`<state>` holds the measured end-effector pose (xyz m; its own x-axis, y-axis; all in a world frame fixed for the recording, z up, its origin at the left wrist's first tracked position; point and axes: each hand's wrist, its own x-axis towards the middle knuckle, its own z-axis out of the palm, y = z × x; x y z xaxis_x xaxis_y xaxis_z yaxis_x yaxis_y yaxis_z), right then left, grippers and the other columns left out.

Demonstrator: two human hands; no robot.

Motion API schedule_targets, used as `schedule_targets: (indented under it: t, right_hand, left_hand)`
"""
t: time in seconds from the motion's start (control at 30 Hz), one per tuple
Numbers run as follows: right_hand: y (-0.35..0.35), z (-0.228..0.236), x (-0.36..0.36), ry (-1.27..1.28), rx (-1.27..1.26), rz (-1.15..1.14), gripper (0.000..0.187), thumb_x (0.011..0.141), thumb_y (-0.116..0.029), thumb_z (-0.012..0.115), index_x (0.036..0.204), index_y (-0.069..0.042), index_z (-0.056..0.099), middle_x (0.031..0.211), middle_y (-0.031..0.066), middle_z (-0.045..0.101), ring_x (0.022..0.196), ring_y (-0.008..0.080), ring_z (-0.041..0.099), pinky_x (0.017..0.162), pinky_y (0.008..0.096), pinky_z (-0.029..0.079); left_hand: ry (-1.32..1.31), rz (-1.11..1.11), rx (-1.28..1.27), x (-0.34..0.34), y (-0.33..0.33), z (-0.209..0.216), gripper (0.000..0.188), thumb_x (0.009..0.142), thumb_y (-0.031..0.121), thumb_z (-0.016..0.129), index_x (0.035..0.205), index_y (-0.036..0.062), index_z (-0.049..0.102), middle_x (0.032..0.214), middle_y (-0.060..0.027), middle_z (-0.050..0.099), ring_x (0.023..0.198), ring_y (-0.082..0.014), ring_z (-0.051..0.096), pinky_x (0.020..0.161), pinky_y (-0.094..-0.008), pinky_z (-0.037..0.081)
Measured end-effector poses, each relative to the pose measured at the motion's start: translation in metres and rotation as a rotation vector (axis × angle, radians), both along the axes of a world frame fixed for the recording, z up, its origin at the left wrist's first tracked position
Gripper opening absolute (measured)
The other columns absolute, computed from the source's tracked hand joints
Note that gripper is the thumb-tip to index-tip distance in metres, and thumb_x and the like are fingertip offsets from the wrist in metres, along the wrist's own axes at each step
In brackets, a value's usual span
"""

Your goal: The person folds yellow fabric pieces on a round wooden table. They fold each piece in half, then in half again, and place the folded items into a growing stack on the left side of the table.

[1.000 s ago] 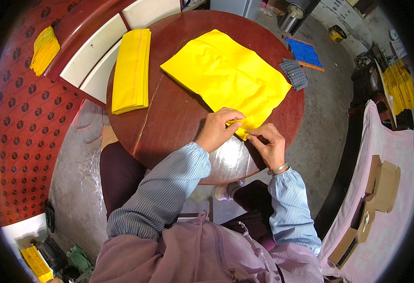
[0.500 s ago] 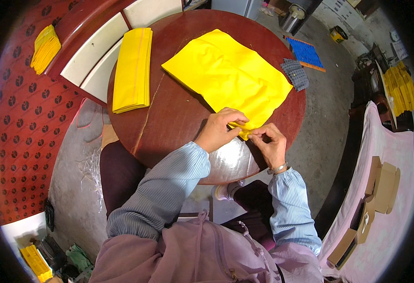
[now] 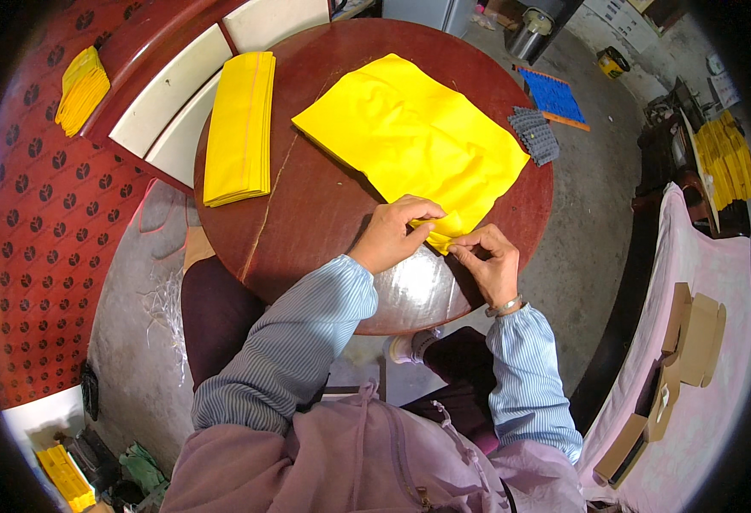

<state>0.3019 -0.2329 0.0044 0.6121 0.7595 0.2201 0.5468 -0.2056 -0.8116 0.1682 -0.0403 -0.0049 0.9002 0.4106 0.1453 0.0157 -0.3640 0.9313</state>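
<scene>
A piece of bright yellow cloth (image 3: 418, 128) lies spread and slightly wrinkled on a round dark red table (image 3: 307, 231). Its near corner is gathered between my hands, close to the table's front edge. My left hand (image 3: 394, 232) pinches the cloth from the left, thumb and fingers closed over the fold. From the right, my right hand (image 3: 488, 263) grips the very tip of that corner between thumb and forefinger. A wristband circles my right wrist. The bit of cloth under my fingertips is partly hidden.
A folded stack of yellow cloth (image 3: 240, 128) rests on the table's left side. At the right edge sits a grey textured piece (image 3: 534, 135), with a blue sheet (image 3: 555, 97) beyond it. An open cardboard box (image 3: 662, 385) lies on a pink cover at the right.
My left hand has shifted very slightly left, and a little more of the gathered corner shows between my hands. My right hand keeps its pinch almost in place.
</scene>
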Motion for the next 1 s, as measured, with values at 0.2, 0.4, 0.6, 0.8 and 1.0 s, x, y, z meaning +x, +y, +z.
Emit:
schedule_targets:
  t: [0.2,0.4,0.6,0.8,1.0]
  right_hand:
    - [-0.0001,-0.0017,0.0004,0.045,-0.022,-0.012,0.018,0.085,-0.006,0.091,0.1,-0.002,0.082,0.09,0.0044,0.071,0.08,0.013,0.066,0.073,0.028,0.055]
    - [0.0001,-0.003,0.0005,0.025,0.002,-0.009,0.018,0.085,-0.005,0.09,0.1,-0.002,0.082,0.089,0.0045,0.07,0.079,0.0129,0.065,0.071,0.0277,0.054]
    - [-0.0012,-0.0042,0.0018,0.04,-0.016,-0.008,0.019,0.085,-0.007,0.091,0.101,-0.003,0.082,0.093,0.0041,0.071,0.081,0.013,0.066,0.076,0.0274,0.056]
    - [-0.0005,-0.0042,0.0012,0.068,-0.02,-0.014,0.019,0.086,-0.008,0.091,0.101,-0.003,0.082,0.093,0.0044,0.071,0.082,0.0135,0.066,0.077,0.0276,0.056]
    - [-0.0004,-0.0018,0.0007,0.059,-0.024,-0.015,0.019,0.086,-0.008,0.091,0.101,-0.003,0.081,0.092,0.0046,0.071,0.083,0.0135,0.066,0.078,0.028,0.056]
  left_hand:
    - [0.035,-0.088,0.046,-0.0038,0.0023,0.0055,0.04,0.087,-0.004,0.077,0.124,0.0101,0.075,0.133,-0.0113,0.072,0.125,-0.0279,0.07,0.111,-0.0388,0.057]
    - [0.046,-0.081,0.068,-0.0023,0.0011,0.0056,0.044,0.083,-0.005,0.081,0.124,0.01,0.074,0.132,-0.0115,0.072,0.125,-0.029,0.07,0.111,-0.0394,0.056]
    - [0.039,-0.092,0.063,-0.0031,0.0023,0.0068,0.046,0.081,-0.003,0.083,0.124,0.0101,0.074,0.132,-0.0117,0.072,0.125,-0.029,0.07,0.111,-0.0391,0.056]
    - [0.02,-0.067,0.08,-0.0023,-0.0001,0.0023,0.045,0.08,-0.003,0.083,0.122,0.0095,0.075,0.131,-0.0115,0.072,0.123,-0.0292,0.071,0.11,-0.0387,0.057]
    - [-0.028,-0.02,0.114,-0.0009,-0.0051,-0.0002,0.041,0.081,-0.001,0.085,0.12,0.0087,0.076,0.128,-0.012,0.073,0.121,-0.029,0.072,0.107,-0.0379,0.058]
